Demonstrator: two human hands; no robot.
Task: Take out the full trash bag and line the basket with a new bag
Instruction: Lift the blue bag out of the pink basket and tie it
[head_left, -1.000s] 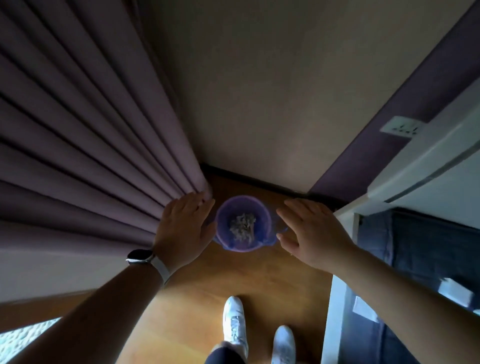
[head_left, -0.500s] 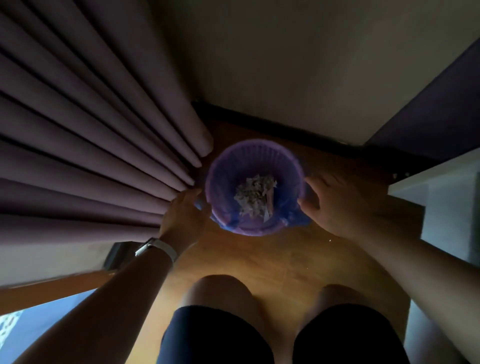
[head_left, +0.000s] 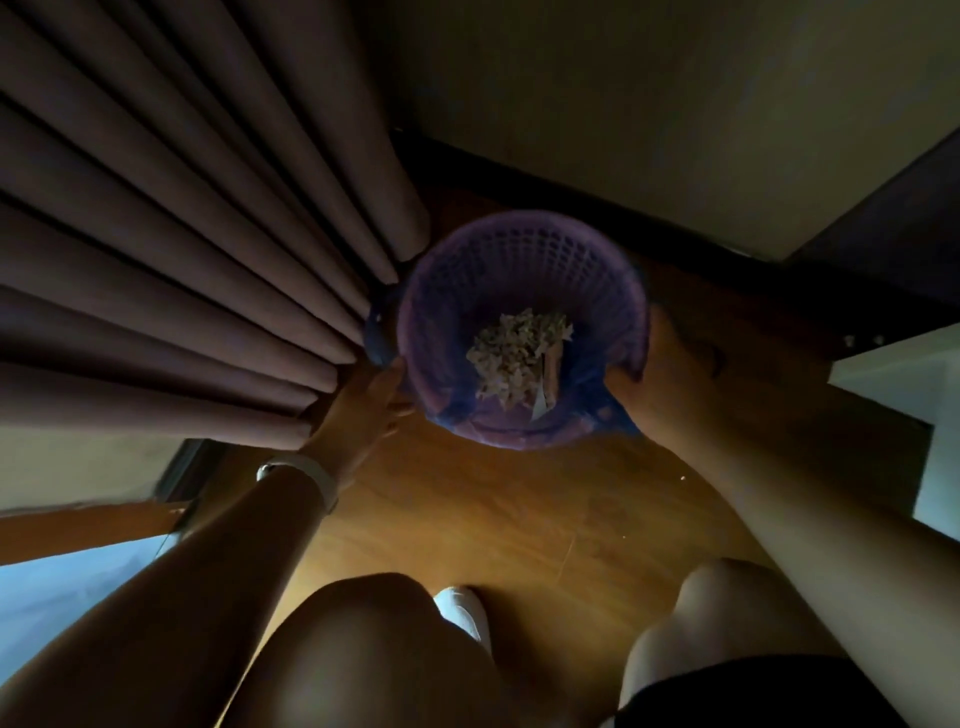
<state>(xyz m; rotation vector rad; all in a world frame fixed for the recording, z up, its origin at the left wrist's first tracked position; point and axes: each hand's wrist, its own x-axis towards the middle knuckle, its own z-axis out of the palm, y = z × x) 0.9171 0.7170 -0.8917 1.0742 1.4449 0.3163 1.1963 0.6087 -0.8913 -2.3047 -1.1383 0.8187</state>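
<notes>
A round purple mesh basket (head_left: 519, 249) stands on the wooden floor in the corner, lined with a blue trash bag (head_left: 613, 415) whose edge folds over the rim. Shredded paper scraps (head_left: 514, 353) lie at the bottom of the bag. My left hand (head_left: 369, 405) lies against the basket's lower left side, below the bag's overhang; its fingertips are hidden under the rim. My right hand (head_left: 660, 374) is at the right rim, with its fingers curled over the bag's edge there.
Pleated mauve curtains (head_left: 182, 260) hang right against the basket's left side. A beige wall (head_left: 649, 104) with a dark skirting board is behind it. A white furniture edge (head_left: 898, 384) juts in at right. My bent knees (head_left: 374, 649) and a white shoe (head_left: 462, 608) are below.
I have crouched lower, so the basket looks larger. Both hands went from hovering open above it down to its sides, and the right hand now grips the bag's edge at the rim.
</notes>
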